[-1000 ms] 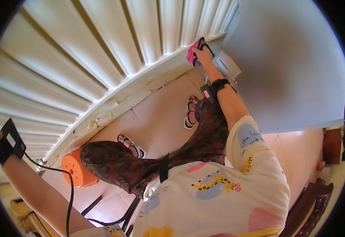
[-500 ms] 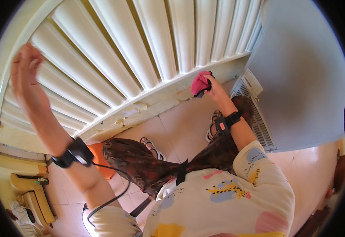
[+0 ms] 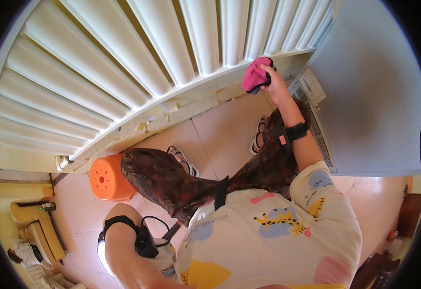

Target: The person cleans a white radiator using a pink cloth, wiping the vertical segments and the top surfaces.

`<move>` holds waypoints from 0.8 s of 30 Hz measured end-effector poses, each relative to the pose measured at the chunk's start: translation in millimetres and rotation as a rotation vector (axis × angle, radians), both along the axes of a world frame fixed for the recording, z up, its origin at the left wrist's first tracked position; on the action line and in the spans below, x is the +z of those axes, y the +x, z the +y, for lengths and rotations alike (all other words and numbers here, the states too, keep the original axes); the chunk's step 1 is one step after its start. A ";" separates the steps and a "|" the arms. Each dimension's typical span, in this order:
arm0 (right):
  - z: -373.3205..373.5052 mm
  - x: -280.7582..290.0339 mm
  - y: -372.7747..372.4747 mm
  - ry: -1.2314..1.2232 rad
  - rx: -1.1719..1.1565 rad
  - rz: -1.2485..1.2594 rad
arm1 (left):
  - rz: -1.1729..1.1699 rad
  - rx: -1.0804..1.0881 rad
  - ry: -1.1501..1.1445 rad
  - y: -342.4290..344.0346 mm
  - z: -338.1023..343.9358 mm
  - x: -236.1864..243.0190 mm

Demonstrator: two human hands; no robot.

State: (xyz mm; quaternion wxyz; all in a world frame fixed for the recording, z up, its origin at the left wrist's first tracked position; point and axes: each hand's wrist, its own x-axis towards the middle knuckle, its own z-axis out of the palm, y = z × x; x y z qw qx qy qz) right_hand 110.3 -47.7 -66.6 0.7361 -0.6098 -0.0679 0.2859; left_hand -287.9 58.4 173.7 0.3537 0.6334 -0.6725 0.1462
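Note:
My right hand [image 3: 276,85] is closed on a crumpled pink cloth with dark edging [image 3: 256,74], its fingers pressed into the folds. The cloth is held near the lower edge of a large white radiator [image 3: 196,38], toward its right end; whether it touches the metal I cannot tell. My left forearm [image 3: 126,245], with a black strapped device on it, is folded back toward my body, and the left hand is out of sight past the lower edge.
A tall grey appliance [image 3: 369,91] with a vent grille stands on the right. An orange plastic stool [image 3: 107,179] sits on the tiled floor beside my left knee. Peeling wall [image 3: 172,113] shows under the radiator. Far left is a tan sofa [image 3: 46,241].
My left hand has left the radiator's left side, drawn back toward my body and out of view. My right hand has moved slightly farther away and right with the cloth. The stool is uncovered.

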 end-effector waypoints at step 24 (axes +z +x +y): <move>123.2 -10.0 -99.0 -0.110 0.728 0.237 | 0.603 0.344 -0.208 31.2 92.7 -90.4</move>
